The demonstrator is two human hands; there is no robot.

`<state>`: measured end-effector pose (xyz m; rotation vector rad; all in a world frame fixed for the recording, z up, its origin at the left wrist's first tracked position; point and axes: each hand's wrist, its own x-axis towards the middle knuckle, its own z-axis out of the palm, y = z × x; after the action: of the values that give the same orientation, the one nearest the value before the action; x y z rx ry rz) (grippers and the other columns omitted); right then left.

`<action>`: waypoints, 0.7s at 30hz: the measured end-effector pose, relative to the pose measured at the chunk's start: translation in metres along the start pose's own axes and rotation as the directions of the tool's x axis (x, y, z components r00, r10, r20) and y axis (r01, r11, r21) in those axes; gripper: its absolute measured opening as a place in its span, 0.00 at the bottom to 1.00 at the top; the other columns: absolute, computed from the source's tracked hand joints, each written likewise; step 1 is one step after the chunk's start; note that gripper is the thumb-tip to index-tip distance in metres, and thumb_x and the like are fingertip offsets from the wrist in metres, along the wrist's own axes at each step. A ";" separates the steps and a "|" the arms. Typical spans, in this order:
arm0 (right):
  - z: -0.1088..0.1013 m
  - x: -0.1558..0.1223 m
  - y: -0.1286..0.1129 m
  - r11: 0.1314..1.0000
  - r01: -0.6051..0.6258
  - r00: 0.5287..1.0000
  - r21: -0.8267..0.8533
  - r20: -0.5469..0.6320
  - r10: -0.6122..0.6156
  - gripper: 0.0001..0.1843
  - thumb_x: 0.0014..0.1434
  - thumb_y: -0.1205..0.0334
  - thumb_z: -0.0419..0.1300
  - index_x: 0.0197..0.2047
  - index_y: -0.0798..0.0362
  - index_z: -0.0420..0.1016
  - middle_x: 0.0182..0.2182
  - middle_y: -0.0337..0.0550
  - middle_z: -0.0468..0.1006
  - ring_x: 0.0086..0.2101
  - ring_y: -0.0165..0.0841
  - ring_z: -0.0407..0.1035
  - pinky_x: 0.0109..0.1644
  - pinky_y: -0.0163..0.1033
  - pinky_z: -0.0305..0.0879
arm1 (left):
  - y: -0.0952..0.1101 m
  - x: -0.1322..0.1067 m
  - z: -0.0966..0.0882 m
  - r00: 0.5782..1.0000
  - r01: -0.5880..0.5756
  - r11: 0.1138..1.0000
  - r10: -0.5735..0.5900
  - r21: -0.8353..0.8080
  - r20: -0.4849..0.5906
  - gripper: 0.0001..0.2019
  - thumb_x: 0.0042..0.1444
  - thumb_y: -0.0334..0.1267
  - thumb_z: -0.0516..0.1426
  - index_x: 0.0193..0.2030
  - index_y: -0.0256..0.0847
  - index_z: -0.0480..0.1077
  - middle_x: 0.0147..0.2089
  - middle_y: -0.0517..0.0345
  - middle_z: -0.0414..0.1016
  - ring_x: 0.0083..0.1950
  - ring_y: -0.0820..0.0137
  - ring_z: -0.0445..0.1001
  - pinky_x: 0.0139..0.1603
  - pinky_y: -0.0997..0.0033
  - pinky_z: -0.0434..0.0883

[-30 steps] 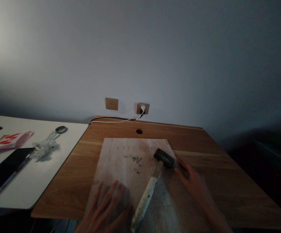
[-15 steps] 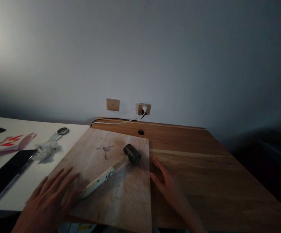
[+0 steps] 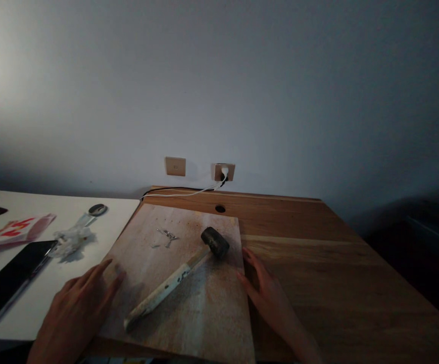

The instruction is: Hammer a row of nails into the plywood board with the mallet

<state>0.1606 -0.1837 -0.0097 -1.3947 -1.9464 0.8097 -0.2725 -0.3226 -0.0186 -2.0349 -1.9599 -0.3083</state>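
A pale wooden board (image 3: 200, 313) lies on the brown wooden table (image 3: 318, 263). On it rests a hammer (image 3: 181, 278) with a black head and a worn light handle. Several small nails (image 3: 167, 236) lie near the board's far end. My left hand (image 3: 77, 308) lies flat against the board's left edge, fingers stretched out. My right hand (image 3: 262, 290) presses flat against the board's right edge, fingers apart. Neither hand holds anything.
To the left stands a white table (image 3: 52, 283) with a black phone (image 3: 9, 280), a red and white packet (image 3: 14, 227), crumpled plastic (image 3: 71, 236) and a small dark disc (image 3: 98, 208). Wall sockets (image 3: 224, 172) with a white cable sit behind the table.
The board, with hammer and nails on it, was swung and slid left between my hands, then shifted slightly back right. Both hands followed its edges.
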 end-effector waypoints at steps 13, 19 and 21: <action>-0.119 -0.041 0.102 0.939 -0.311 0.931 -0.148 -0.246 0.269 0.34 0.63 0.40 0.56 0.66 0.50 0.70 0.63 0.57 0.78 0.63 0.55 0.72 0.68 0.64 0.66 | 0.131 0.068 -0.006 0.992 -0.124 0.938 0.121 -0.323 -0.028 0.18 0.72 0.48 0.49 0.55 0.47 0.79 0.45 0.55 0.87 0.44 0.58 0.86 0.43 0.60 0.83; -0.116 -0.051 0.080 0.933 -0.272 0.881 -0.234 -0.451 0.144 0.30 0.66 0.38 0.54 0.60 0.49 0.73 0.58 0.58 0.78 0.57 0.54 0.75 0.61 0.61 0.72 | 0.162 0.152 0.000 0.950 -0.285 0.866 0.311 -0.410 -0.003 0.15 0.71 0.41 0.53 0.57 0.41 0.75 0.56 0.47 0.81 0.57 0.55 0.79 0.59 0.50 0.78; -0.106 -0.053 0.059 0.930 -0.256 0.859 -0.265 -0.503 0.093 0.28 0.68 0.38 0.52 0.58 0.50 0.75 0.50 0.57 0.80 0.47 0.51 0.78 0.53 0.57 0.76 | 0.174 0.183 0.009 0.922 -0.357 0.825 0.387 -0.437 -0.021 0.15 0.71 0.40 0.54 0.59 0.40 0.74 0.60 0.45 0.78 0.61 0.54 0.76 0.63 0.47 0.74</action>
<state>0.2909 -0.2053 0.0055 -1.7892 -1.6116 0.1721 -0.0910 -0.1526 0.0265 -2.6860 -1.5705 -0.6372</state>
